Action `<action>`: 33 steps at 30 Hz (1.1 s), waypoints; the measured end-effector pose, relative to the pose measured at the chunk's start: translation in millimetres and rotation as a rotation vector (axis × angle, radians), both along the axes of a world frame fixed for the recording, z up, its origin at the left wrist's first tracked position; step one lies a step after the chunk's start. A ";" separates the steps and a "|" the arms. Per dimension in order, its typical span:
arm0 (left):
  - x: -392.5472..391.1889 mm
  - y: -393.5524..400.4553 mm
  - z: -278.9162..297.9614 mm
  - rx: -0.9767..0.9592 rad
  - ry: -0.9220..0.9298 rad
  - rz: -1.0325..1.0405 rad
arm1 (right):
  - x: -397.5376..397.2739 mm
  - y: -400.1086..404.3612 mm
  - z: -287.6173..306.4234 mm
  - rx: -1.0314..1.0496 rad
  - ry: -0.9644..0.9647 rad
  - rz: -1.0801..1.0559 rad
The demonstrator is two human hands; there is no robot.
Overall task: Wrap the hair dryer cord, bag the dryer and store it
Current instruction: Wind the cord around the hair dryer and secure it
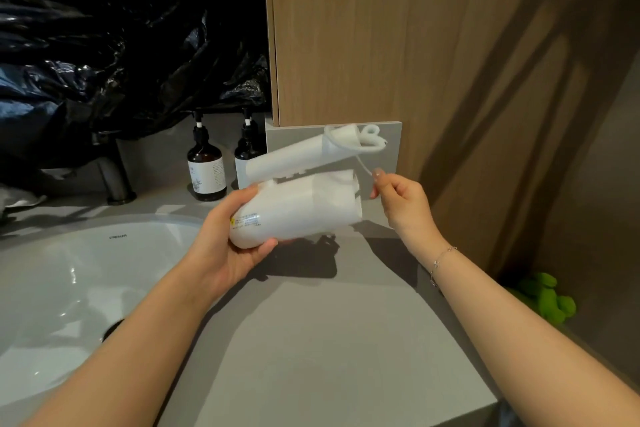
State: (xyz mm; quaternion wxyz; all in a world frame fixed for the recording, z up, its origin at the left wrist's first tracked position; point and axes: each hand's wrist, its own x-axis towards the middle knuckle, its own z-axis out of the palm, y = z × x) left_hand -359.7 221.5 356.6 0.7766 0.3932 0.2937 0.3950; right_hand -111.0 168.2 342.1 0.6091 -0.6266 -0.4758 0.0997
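Containers: two amber pump bottles stand on the grey counter [311, 340] at centre-left of the frame. The left bottle [206, 170] is dark brown glass or plastic with a white label and shows dark contents to near the shoulder. The right bottle [246, 156] is partly hidden behind the dryer; its fill level cannot be read. A white oval sink basin [69, 288], glossy, is set into the counter at lower left, with a dark drain opening near its edge and nothing else visible in it. A dark metal faucet [116, 180] rises behind it.

Hair dryer [298, 211]: white, matte, smooth plastic, cylindrical barrel, held above the counter at frame centre. Its tubular handle is folded along the top of the barrel. A small printed label sits on the barrel near the left end. The white cord [367, 146] is looped at the handle's end, upper centre.

Left hand [225, 246]: fingers curled under and around the barrel's left end, gripping it. Right hand [401, 201]: fingertips pinched closed on a thin strand of the cord just right of the dryer. A thin bracelet [441, 262] circles the right wrist.

Crinkled, shiny black plastic sheeting [121, 28] fills the upper left. Wood-grain panel [381, 28], upper centre. Green plush object [547, 298], right edge.
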 end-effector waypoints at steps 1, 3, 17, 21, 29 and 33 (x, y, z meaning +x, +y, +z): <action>0.7 0.7 -0.7 -0.036 -0.025 0.006 | -3.3 -1.0 -0.4 -0.022 -0.025 0.011; 3.0 1.0 -1.8 -0.105 -0.085 0.001 | -11.4 -3.9 -2.6 -0.080 -0.063 0.053; 1.1 1.1 -2.5 -0.236 -0.250 0.144 | -70.4 -45.8 -10.0 -0.370 -0.647 0.021; 1.6 1.7 -5.5 -0.211 -0.235 0.155 | -67.5 -64.6 -2.3 -0.462 -0.806 0.068; 7.9 1.1 -6.2 -0.019 -0.111 0.253 | -61.3 -92.1 45.0 -0.668 -1.101 0.161; 10.6 -1.8 -8.1 0.109 -0.036 0.235 | -56.8 -104.3 62.7 -0.615 -1.325 0.137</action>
